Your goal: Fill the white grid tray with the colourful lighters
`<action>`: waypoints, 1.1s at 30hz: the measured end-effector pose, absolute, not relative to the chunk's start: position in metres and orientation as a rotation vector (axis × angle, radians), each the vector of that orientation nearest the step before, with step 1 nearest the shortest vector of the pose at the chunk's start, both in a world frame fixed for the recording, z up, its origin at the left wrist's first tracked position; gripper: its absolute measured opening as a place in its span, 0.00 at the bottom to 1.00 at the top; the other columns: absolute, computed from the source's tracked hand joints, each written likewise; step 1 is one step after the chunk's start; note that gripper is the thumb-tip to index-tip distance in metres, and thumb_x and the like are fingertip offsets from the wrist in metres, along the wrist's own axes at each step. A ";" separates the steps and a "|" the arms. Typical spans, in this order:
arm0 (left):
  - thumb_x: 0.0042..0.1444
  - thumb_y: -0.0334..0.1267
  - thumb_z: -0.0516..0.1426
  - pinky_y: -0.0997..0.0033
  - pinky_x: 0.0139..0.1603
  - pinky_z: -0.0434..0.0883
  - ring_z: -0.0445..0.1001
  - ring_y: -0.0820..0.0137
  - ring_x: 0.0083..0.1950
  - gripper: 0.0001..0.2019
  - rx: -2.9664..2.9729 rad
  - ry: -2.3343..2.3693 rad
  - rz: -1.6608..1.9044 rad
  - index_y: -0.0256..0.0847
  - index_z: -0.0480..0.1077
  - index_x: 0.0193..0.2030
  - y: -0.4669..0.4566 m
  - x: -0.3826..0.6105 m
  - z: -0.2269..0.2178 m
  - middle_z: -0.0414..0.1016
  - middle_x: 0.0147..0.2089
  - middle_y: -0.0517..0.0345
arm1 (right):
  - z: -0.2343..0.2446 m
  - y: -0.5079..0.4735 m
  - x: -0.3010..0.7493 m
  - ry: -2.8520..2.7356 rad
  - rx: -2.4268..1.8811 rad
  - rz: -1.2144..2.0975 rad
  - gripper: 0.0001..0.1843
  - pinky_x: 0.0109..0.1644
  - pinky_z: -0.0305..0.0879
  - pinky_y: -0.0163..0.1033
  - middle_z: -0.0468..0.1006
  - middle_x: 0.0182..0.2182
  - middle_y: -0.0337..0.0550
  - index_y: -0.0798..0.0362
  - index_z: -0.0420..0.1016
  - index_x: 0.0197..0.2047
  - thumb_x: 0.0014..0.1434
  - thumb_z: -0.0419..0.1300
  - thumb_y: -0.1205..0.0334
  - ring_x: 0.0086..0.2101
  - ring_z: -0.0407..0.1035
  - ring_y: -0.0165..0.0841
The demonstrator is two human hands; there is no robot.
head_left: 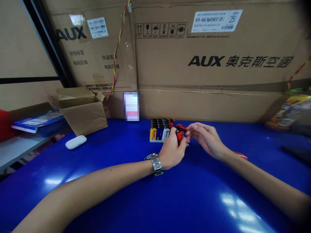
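A small display tray (155, 139) of lighters stands on the glossy blue table (116, 181), packed with several yellow, blue, white and red ones. My left hand (173, 152), with a metal watch on the wrist, is curled round a red lighter (180, 135) just right of the tray. My right hand (206, 139) meets it from the right, its fingertips pinching another red lighter (181, 127) that lies level above the first. A red object (241, 155) shows partly under my right forearm.
Large AUX cardboard cartons (209, 64) wall off the back of the table. An open small carton (81, 111) and a white earbud case (75, 142) sit at the left. A phone (131, 106) leans on the cartons. Colourful packets (290, 111) lie far right.
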State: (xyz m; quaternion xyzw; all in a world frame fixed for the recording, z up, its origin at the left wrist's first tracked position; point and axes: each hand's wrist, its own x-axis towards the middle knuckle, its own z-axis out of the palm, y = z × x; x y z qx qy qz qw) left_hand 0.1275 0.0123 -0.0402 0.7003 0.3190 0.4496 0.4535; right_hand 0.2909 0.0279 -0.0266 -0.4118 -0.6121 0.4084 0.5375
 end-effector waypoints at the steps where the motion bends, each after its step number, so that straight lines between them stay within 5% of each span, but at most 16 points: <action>1: 0.61 0.32 0.51 0.69 0.38 0.70 0.73 0.71 0.36 0.05 1.718 0.784 1.108 0.40 0.56 0.42 0.013 0.128 -0.040 0.71 0.36 0.55 | -0.030 0.029 0.291 -1.488 -1.001 0.986 0.15 0.32 0.69 0.40 0.75 0.25 0.43 0.53 0.72 0.33 0.55 0.59 0.49 0.25 0.70 0.32; 6: 0.60 0.32 0.50 0.75 0.29 0.67 0.63 0.78 0.24 0.01 1.564 0.773 1.136 0.39 0.59 0.37 0.015 0.129 -0.039 0.63 0.27 0.64 | -0.039 0.030 0.289 -1.770 -1.106 0.928 0.13 0.35 0.68 0.38 0.74 0.25 0.39 0.53 0.71 0.35 0.58 0.56 0.51 0.28 0.70 0.31; 13: 0.59 0.54 0.50 0.76 0.16 0.52 0.51 0.80 0.16 0.23 1.510 0.688 0.980 0.40 0.56 0.20 0.011 0.127 -0.033 0.51 0.15 0.69 | -0.033 0.026 0.287 -1.891 -1.121 0.839 0.14 0.37 0.69 0.41 0.77 0.27 0.42 0.52 0.72 0.35 0.57 0.56 0.49 0.29 0.71 0.34; 21: 0.54 0.39 0.52 0.73 0.22 0.50 0.50 0.78 0.21 0.17 1.854 0.822 1.015 0.40 0.52 0.18 0.009 0.126 -0.030 0.50 0.18 0.67 | -0.039 0.029 0.292 -2.004 -1.115 0.705 0.10 0.40 0.68 0.44 0.78 0.34 0.44 0.52 0.72 0.38 0.55 0.56 0.57 0.34 0.72 0.37; 33: 0.48 0.36 0.53 0.74 0.21 0.50 0.50 0.77 0.21 0.14 1.826 0.895 1.010 0.41 0.51 0.18 0.008 0.125 -0.029 0.50 0.18 0.67 | -0.038 0.028 0.290 -2.047 -1.143 0.670 0.09 0.42 0.68 0.45 0.78 0.34 0.43 0.52 0.72 0.38 0.57 0.54 0.58 0.35 0.72 0.37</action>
